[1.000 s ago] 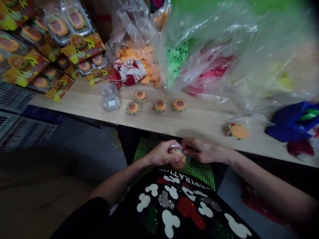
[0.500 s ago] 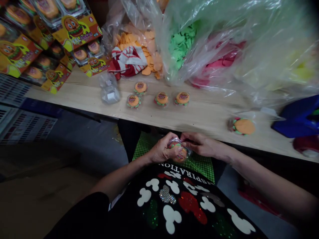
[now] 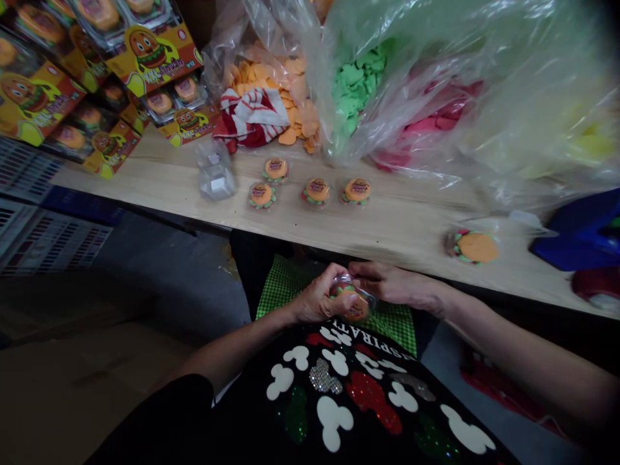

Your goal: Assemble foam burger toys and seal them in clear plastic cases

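Observation:
In the head view my left hand (image 3: pixel 320 298) is wrapped around a packed candy burger (image 3: pixel 357 309), its thumb lying across the front. The burger sits in a clear plastic case in front of my shirt, below the table edge. My right hand (image 3: pixel 382 282) has its fingers bent together at the upper right rim of that case. Its fingertips are partly hidden, and they seem to pinch the clear plastic. A green checked cloth (image 3: pixel 278 284) covers my lap beneath both hands.
Several packed burgers (image 3: pixel 317 191) stand on the wooden table (image 3: pixel 334 226), one larger burger (image 3: pixel 477 247) at right. Clear cases (image 3: pixel 215 173) lie left. Display boxes (image 3: pixel 150 55) are stacked far left. Bags of orange pieces (image 3: pixel 293 119), green pieces (image 3: pixel 361 81) line the back. A blue holder (image 3: pixel 571 236) is right.
The right fingers have shifted slightly along the rim of the case, and the case has tilted a little. Both hands stay on it. The camera view has moved slightly.

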Demonstrator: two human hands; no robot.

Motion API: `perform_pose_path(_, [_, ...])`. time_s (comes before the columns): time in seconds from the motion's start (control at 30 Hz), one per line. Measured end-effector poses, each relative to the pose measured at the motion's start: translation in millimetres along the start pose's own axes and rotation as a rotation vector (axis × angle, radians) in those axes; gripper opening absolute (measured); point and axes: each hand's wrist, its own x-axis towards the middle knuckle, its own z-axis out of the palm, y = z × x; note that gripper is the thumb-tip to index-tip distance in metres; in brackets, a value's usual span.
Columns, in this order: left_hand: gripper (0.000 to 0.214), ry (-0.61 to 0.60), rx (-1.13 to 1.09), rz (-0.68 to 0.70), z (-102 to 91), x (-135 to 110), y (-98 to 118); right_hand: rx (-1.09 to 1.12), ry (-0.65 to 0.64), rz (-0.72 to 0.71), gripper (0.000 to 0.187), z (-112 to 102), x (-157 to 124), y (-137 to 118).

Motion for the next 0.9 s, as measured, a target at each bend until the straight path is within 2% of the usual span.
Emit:
perform_pose_path(0.23, [0.049, 0.092, 0.149, 0.041, 0.3, -7.3, 2.1, -0.061, 0.021, -0.057, 0.025, -2.8, -12.4, 17.5])
perform_pose_path(0.4, [0.046, -0.036, 0.397, -0.021, -12.3, -13.3, 27.8, -0.190, 0.052, -0.101, 0.012, 2.6, -15.8, 20.7])
perform_pose_path(0.53, [0.032, -0.031, 0.523, 0.009, -32.1, 0.3, 58.3, -0.218, 0.051, -0.130, 0.009, 4.8, -8.9, 11.4])
perform_pose_path(0.6, [0.027, -0.122, 0.516, -0.061, -40.9, 10.3, 69.1, -0.211, 0.047, -0.149, 0.011, 4.3, -5.5, 7.9])
perform_pose_path(0.7, [0.020, -0.262, 0.518, -0.142, -49.2, 21.3, 76.8, -0.182, 0.025, -0.129, 0.015, 3.5, -4.1, 6.3])
perform_pose_path(0.9, [0.010, -0.301, 0.594, -0.177, -51.8, 24.0, 78.8, -0.199, 0.048, -0.071, 0.014, 5.8, -9.2, 1.4])
